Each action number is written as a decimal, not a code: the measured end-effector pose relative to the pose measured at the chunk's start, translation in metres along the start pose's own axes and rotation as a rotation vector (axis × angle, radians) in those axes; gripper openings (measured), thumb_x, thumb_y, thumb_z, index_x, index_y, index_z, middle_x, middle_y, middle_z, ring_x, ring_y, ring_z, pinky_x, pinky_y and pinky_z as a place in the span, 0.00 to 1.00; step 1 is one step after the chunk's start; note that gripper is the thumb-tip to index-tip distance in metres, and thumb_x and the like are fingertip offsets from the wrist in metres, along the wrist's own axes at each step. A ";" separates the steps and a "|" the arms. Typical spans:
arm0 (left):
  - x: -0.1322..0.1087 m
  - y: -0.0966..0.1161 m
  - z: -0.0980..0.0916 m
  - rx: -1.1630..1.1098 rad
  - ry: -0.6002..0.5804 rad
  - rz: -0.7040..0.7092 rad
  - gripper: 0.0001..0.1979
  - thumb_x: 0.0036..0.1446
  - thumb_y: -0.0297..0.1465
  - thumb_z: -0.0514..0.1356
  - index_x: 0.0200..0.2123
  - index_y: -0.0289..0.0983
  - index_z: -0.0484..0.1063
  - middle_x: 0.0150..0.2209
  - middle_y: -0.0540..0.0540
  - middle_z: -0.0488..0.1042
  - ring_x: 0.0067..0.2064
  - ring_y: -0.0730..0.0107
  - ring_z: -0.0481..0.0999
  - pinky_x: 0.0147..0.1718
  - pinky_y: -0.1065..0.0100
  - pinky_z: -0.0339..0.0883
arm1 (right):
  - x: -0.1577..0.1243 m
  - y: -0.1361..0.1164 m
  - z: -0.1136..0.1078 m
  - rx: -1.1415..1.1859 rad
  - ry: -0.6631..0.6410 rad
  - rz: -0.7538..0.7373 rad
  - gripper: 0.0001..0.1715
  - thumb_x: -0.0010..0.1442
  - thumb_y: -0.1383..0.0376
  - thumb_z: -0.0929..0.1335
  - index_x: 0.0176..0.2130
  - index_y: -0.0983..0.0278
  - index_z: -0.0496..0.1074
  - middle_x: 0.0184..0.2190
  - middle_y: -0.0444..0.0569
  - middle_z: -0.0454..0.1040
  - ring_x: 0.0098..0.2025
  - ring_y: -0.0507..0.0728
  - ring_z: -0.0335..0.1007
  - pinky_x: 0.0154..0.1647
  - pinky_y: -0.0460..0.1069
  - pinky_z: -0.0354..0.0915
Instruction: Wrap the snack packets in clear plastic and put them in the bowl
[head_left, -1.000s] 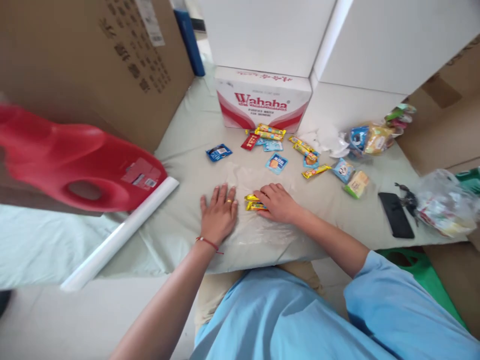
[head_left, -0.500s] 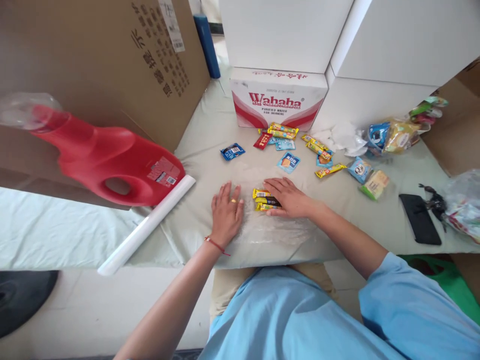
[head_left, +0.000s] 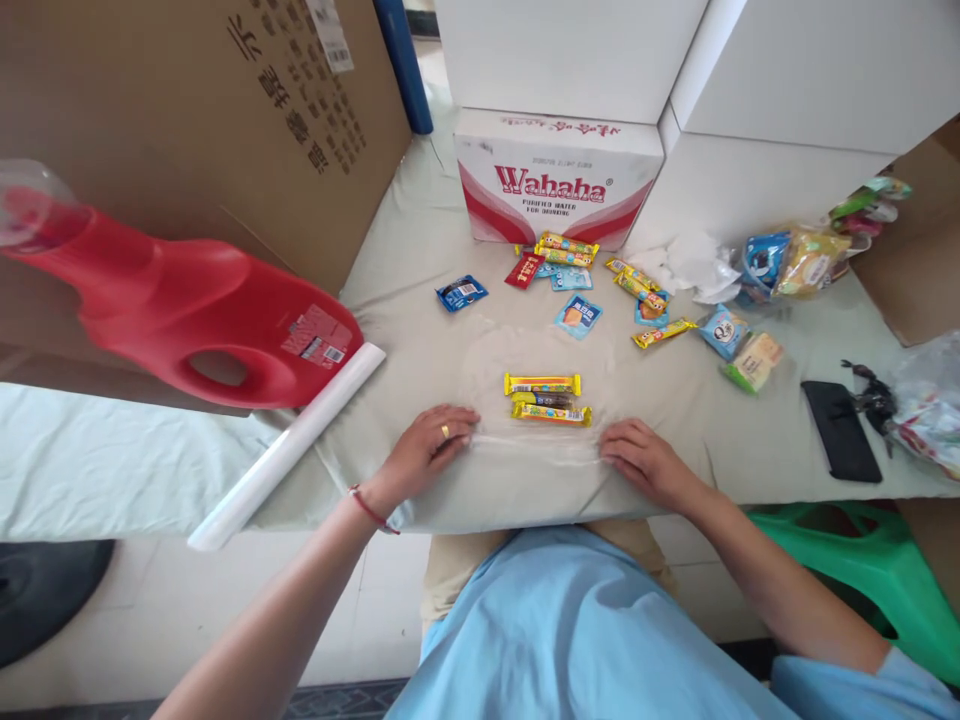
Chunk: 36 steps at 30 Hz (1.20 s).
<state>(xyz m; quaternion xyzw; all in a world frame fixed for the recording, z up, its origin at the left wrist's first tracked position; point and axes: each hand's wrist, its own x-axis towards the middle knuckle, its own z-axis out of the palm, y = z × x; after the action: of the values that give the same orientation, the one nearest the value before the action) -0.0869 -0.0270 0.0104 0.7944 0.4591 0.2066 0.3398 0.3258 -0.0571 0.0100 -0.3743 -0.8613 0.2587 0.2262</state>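
A sheet of clear plastic wrap (head_left: 536, 446) lies spread on the table, its near edge gathered in creases. On it rest two yellow-wrapped snack sticks (head_left: 541, 384) with a dark brown one (head_left: 546, 399) between them, all lying sideways. My left hand (head_left: 433, 446) is closed with its fingertips pinching the near left corner of the wrap. At the opposite near corner my right hand (head_left: 646, 462) is closed on the film too. Neither hand touches the snack sticks.
Several snack packets, including a blue packet (head_left: 462, 293), lie beyond the wrap before a Wahaha box (head_left: 555, 185). Left are a red jug (head_left: 217, 310) and a white roll (head_left: 289, 445). A black phone (head_left: 840, 432) lies right; a green stool (head_left: 847, 560) stands below.
My right hand has moved off the snack sticks to the near right, uncovering them. My left hand has come back toward me. Both have closed on the wrap's near edge.
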 end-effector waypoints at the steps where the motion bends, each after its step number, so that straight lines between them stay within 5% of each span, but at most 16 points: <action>1: 0.006 0.001 -0.003 -0.039 0.033 -0.061 0.15 0.70 0.41 0.53 0.40 0.41 0.75 0.51 0.42 0.83 0.54 0.57 0.80 0.58 0.54 0.69 | 0.011 0.001 -0.007 0.032 -0.014 0.015 0.11 0.74 0.63 0.63 0.43 0.60 0.75 0.41 0.53 0.80 0.45 0.59 0.73 0.50 0.56 0.70; 5: 0.043 0.002 -0.017 -0.084 0.118 -0.261 0.19 0.68 0.48 0.53 0.39 0.40 0.73 0.35 0.47 0.79 0.37 0.62 0.77 0.40 0.63 0.70 | 0.068 0.011 -0.040 0.044 -0.023 0.185 0.14 0.74 0.59 0.62 0.43 0.62 0.75 0.35 0.49 0.78 0.36 0.56 0.72 0.41 0.50 0.66; 9: 0.078 -0.005 -0.022 -0.058 0.222 -0.433 0.15 0.64 0.44 0.54 0.37 0.40 0.73 0.30 0.48 0.76 0.33 0.62 0.74 0.37 0.62 0.68 | 0.120 0.035 -0.050 -0.162 -0.114 0.481 0.13 0.71 0.63 0.63 0.43 0.64 0.76 0.34 0.50 0.79 0.34 0.56 0.72 0.35 0.48 0.59; 13: 0.077 0.010 -0.015 0.119 0.661 -0.457 0.11 0.62 0.37 0.55 0.41 0.38 0.74 0.43 0.40 0.78 0.46 0.55 0.77 0.48 0.55 0.69 | 0.141 0.047 -0.036 -0.402 -0.284 0.657 0.13 0.71 0.62 0.64 0.45 0.64 0.77 0.40 0.53 0.82 0.40 0.58 0.74 0.33 0.48 0.53; 16: 0.057 0.042 0.001 0.356 0.923 -0.242 0.09 0.64 0.30 0.56 0.42 0.38 0.76 0.42 0.39 0.78 0.51 0.53 0.76 0.56 0.51 0.63 | 0.140 0.045 -0.027 -0.468 -0.323 0.692 0.15 0.72 0.59 0.63 0.49 0.63 0.76 0.42 0.54 0.83 0.42 0.59 0.75 0.33 0.49 0.51; 17: 0.052 0.053 0.009 0.390 0.883 -0.118 0.09 0.64 0.29 0.56 0.42 0.39 0.76 0.41 0.40 0.79 0.50 0.54 0.76 0.55 0.51 0.63 | 0.139 0.044 -0.026 -0.476 -0.327 0.690 0.16 0.73 0.59 0.63 0.50 0.63 0.75 0.42 0.54 0.82 0.42 0.59 0.76 0.33 0.49 0.52; 19: 0.051 0.071 0.027 0.393 0.601 0.130 0.12 0.64 0.28 0.57 0.47 0.43 0.78 0.45 0.43 0.81 0.52 0.56 0.77 0.55 0.53 0.62 | 0.137 0.043 -0.030 -0.481 -0.347 0.677 0.16 0.73 0.60 0.62 0.50 0.63 0.75 0.41 0.54 0.82 0.41 0.59 0.75 0.32 0.49 0.52; 23: 0.081 0.074 0.057 0.359 0.274 0.080 0.21 0.67 0.26 0.53 0.60 0.43 0.75 0.61 0.41 0.78 0.63 0.54 0.73 0.58 0.51 0.61 | 0.148 0.043 -0.050 -0.489 -0.457 0.619 0.15 0.72 0.57 0.64 0.44 0.62 0.77 0.39 0.53 0.82 0.39 0.60 0.75 0.32 0.50 0.53; 26: 0.103 0.061 0.068 0.366 0.198 -0.017 0.21 0.68 0.27 0.53 0.61 0.41 0.74 0.63 0.40 0.76 0.65 0.52 0.72 0.58 0.49 0.61 | 0.172 0.041 -0.061 -0.551 -0.330 0.500 0.19 0.73 0.55 0.63 0.44 0.64 0.78 0.44 0.58 0.80 0.44 0.62 0.75 0.36 0.51 0.59; 29: 0.107 0.056 0.072 0.388 0.196 -0.037 0.20 0.69 0.27 0.53 0.60 0.40 0.75 0.64 0.40 0.76 0.66 0.52 0.71 0.59 0.49 0.61 | 0.202 0.040 -0.052 -0.559 -0.228 0.309 0.19 0.72 0.59 0.65 0.56 0.66 0.75 0.52 0.61 0.77 0.54 0.65 0.71 0.48 0.53 0.64; 33: 0.103 0.060 0.074 0.413 0.215 -0.047 0.20 0.70 0.27 0.53 0.60 0.41 0.74 0.63 0.40 0.76 0.66 0.52 0.71 0.60 0.48 0.60 | 0.233 0.043 -0.026 -0.549 -0.313 0.275 0.28 0.67 0.59 0.70 0.61 0.71 0.71 0.55 0.65 0.75 0.57 0.68 0.68 0.53 0.55 0.63; 36: 0.102 0.060 0.076 0.414 0.229 -0.036 0.20 0.70 0.27 0.53 0.61 0.40 0.74 0.63 0.41 0.76 0.66 0.52 0.71 0.60 0.48 0.60 | 0.243 0.052 -0.019 -0.484 -0.383 0.369 0.20 0.67 0.61 0.70 0.54 0.70 0.76 0.48 0.61 0.79 0.51 0.65 0.71 0.50 0.53 0.62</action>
<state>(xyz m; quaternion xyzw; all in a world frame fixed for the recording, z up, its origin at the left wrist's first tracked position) 0.0472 0.0142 0.0037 0.8102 0.5413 0.1906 0.1192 0.2146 0.1636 0.0404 -0.5110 -0.8422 0.1493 -0.0850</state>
